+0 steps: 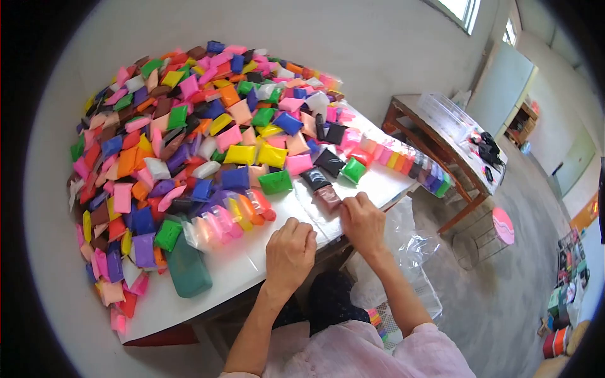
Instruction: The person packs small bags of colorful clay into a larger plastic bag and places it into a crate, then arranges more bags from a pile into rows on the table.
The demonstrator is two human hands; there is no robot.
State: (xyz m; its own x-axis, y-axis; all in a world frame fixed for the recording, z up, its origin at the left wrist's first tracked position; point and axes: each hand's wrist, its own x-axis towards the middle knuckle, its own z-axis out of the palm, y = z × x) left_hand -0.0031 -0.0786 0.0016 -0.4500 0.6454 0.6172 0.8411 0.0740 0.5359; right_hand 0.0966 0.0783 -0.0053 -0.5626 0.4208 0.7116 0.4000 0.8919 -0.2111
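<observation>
My left hand (290, 253) hovers over the front edge of the white table (249, 277), its fingers curled in a fist; what they hold, if anything, is hidden. Fingertips of my right hand (363, 222) are pinched at the edge of a small brown packet (328, 198). A black packet (316, 179) lies end to end with it. Left of my hands is a clear bag with a row of coloured packets (230, 217), slightly blurred. A dark green block (188, 268) lies beside that bag.
A large heap of coloured packets (183, 135) covers the table's back and left. Another bagged row of packets (409, 160) lies at its right end. A crate (428, 293) with clear plastic bags (403, 246) stands below right. Beyond are a wooden table (441, 138) and a stool (502, 225).
</observation>
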